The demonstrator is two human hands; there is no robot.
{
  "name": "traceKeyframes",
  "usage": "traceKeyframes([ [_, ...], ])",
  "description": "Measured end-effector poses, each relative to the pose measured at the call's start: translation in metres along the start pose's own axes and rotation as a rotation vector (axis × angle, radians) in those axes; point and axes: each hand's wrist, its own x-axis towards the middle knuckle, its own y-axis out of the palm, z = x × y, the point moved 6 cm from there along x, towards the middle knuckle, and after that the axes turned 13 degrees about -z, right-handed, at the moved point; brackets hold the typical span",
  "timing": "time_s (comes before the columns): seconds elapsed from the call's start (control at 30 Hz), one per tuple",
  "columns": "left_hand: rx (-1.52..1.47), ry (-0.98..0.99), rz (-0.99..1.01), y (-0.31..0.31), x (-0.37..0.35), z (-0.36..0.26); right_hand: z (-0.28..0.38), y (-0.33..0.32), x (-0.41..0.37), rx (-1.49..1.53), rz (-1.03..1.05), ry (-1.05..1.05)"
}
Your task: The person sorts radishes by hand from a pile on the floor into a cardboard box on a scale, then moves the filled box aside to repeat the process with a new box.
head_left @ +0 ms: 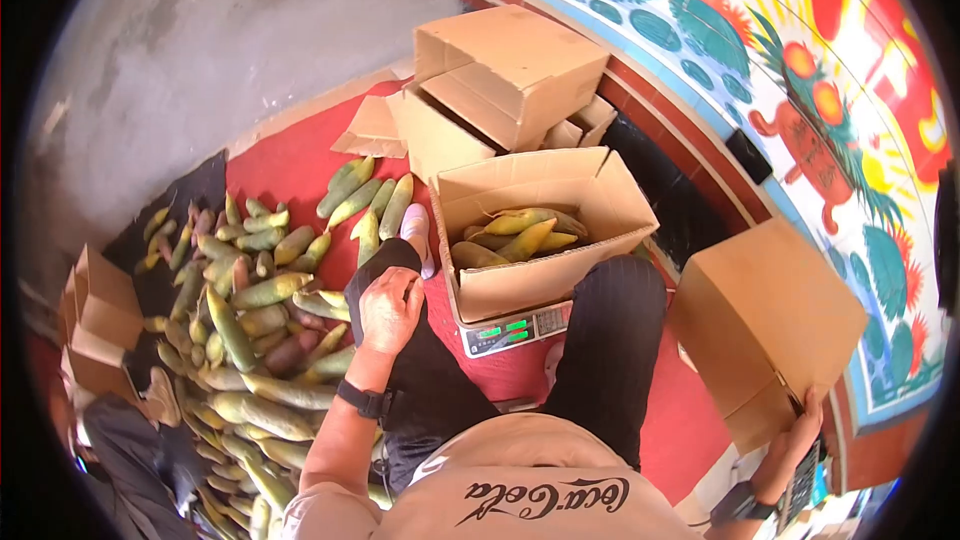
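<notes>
My left hand (392,310) rests at my left knee, its fingers curled in loosely with nothing visible in them. At the right, my right hand (802,432) grips the lower edge of a brown cardboard box (775,315). Between my knees, an open cardboard box (520,285) holds several green-yellow, long vegetables (525,240). That box stands on a digital scale (500,336) with green lit displays.
A large heap of green and purplish long vegetables (265,320) covers the floor at left. Beyond the middle box stand stacked empty boxes (520,50). Another person's dark-clad leg (135,450) shows at lower left, near a small box (105,305). A painted wall (700,40) runs along the right.
</notes>
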Motion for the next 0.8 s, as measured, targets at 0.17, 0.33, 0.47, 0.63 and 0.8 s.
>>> traceKeyframes([
  [0.17,-0.002,-0.061,-0.037,-0.008,-0.005,0.008,0.066,0.044,-0.021,0.147,0.058,-0.149],
  [0.33,-0.039,-0.047,-0.056,-0.009,-0.005,0.009,0.117,0.152,-0.032,0.349,0.178,-0.244],
  [0.47,-0.044,-0.043,-0.053,-0.009,-0.005,0.011,0.131,0.287,-0.037,0.548,0.532,-0.09],
  [0.63,-0.039,-0.054,-0.091,-0.013,-0.009,0.017,0.144,0.445,-0.074,0.7,0.821,0.07],
  [0.8,-0.038,-0.052,-0.092,-0.015,-0.008,0.02,0.132,0.546,-0.123,0.577,0.74,0.186],
])
